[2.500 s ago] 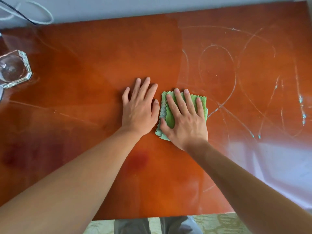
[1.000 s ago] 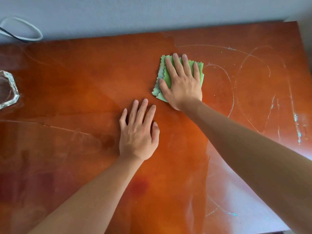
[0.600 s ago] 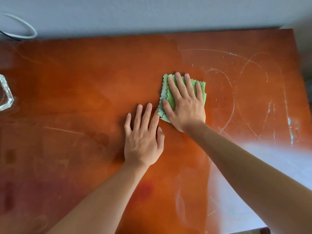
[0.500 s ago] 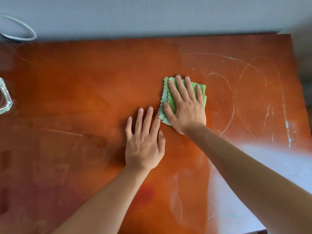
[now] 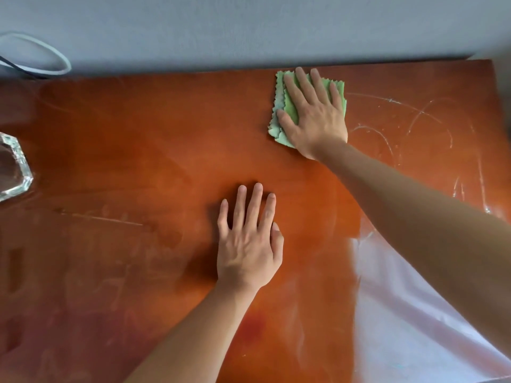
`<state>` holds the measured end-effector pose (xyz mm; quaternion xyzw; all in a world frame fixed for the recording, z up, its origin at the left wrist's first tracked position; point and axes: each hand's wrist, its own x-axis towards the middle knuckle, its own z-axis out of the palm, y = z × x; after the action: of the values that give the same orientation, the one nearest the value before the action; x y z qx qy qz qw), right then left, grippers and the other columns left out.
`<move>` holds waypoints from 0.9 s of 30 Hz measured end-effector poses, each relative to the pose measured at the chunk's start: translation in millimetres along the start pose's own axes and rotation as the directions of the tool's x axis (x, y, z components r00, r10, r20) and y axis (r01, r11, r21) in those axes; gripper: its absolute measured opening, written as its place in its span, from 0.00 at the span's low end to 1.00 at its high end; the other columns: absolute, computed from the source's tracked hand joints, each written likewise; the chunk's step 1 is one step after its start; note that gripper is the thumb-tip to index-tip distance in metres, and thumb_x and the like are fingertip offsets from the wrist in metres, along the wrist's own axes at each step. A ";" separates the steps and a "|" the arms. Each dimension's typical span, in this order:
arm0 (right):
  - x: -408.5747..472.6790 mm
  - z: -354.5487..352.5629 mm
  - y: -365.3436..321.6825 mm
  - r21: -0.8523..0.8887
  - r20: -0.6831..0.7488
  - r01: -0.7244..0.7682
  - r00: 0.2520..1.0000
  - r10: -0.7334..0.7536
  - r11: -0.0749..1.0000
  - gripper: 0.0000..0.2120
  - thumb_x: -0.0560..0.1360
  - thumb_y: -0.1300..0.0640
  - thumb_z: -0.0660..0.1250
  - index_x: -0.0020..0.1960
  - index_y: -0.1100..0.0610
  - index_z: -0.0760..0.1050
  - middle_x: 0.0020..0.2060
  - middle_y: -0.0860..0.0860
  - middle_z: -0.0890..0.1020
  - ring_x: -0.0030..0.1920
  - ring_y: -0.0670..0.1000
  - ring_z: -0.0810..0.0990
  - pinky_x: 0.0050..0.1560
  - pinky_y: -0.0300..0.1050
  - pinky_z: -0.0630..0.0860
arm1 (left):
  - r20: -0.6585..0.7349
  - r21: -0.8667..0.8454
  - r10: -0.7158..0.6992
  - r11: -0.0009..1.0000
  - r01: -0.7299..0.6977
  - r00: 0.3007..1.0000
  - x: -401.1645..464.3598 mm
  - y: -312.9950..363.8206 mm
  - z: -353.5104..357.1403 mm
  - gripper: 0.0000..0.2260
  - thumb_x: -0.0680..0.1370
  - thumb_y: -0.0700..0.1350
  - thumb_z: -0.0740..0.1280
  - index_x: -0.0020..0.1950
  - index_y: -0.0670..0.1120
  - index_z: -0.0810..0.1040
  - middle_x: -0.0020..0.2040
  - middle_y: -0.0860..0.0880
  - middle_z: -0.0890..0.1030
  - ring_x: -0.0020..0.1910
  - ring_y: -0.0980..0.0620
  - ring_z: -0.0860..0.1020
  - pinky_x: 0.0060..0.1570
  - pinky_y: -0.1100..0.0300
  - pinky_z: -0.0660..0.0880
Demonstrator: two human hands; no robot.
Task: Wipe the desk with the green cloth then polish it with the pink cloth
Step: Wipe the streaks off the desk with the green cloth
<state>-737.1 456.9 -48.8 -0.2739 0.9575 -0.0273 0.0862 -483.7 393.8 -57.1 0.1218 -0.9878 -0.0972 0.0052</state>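
Cloth, green [image 5: 284,111], folded with pinked edges, lies flat at the far edge of the desk [image 5: 138,150], right of centre, close to the wall. Right hand [image 5: 313,117] pressed palm-down on it, fingers extended and slightly spread, not gripping. Left hand [image 5: 249,244] flat on bare wood nearer the person, fingers slightly apart, holding nothing. Glass dish [image 5: 13,167] at the left edge (contents not discernible). White streaks [image 5: 387,134] mark the surface right of the cloth. White cable loop [image 5: 36,56] against the wall, far left.
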 end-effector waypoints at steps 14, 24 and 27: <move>-24.9 2.7 23.8 -0.017 0.015 0.092 0.996 -0.092 0.996 0.33 0.81 0.34 0.40 0.83 0.46 0.46 0.83 0.47 0.48 0.82 0.51 0.42 0.81 0.56 0.40 | 0.006 0.002 -0.011 1.000 0.011 1.000 -1.2 -0.5 0.3 0.25 0.81 0.52 0.56 0.77 0.48 0.70 0.80 0.46 0.64 0.80 0.42 0.61 0.76 0.38 0.58; 23.2 -12.3 37.5 -0.039 0.036 0.119 0.992 -0.117 0.992 0.34 0.81 0.36 0.43 0.83 0.48 0.47 0.83 0.49 0.52 0.82 0.52 0.44 0.80 0.56 0.39 | -0.019 -0.010 -0.009 1.000 0.009 1.000 -1.2 -1.6 2.1 0.24 0.82 0.52 0.56 0.77 0.49 0.70 0.80 0.45 0.65 0.80 0.42 0.61 0.76 0.39 0.57; 25.7 -14.5 17.1 -0.038 0.042 0.150 0.988 -0.148 0.988 0.34 0.81 0.36 0.43 0.83 0.49 0.47 0.83 0.49 0.52 0.82 0.52 0.45 0.80 0.58 0.40 | -0.024 -0.013 -0.012 1.000 0.012 1.000 -2.2 -2.0 2.9 0.24 0.82 0.52 0.56 0.77 0.49 0.70 0.80 0.46 0.65 0.80 0.42 0.61 0.76 0.39 0.57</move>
<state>-770.0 457.9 -40.0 -0.3468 0.9329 -0.0087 0.0969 -481.2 393.0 -60.4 0.1288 -0.9862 -0.1022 0.0174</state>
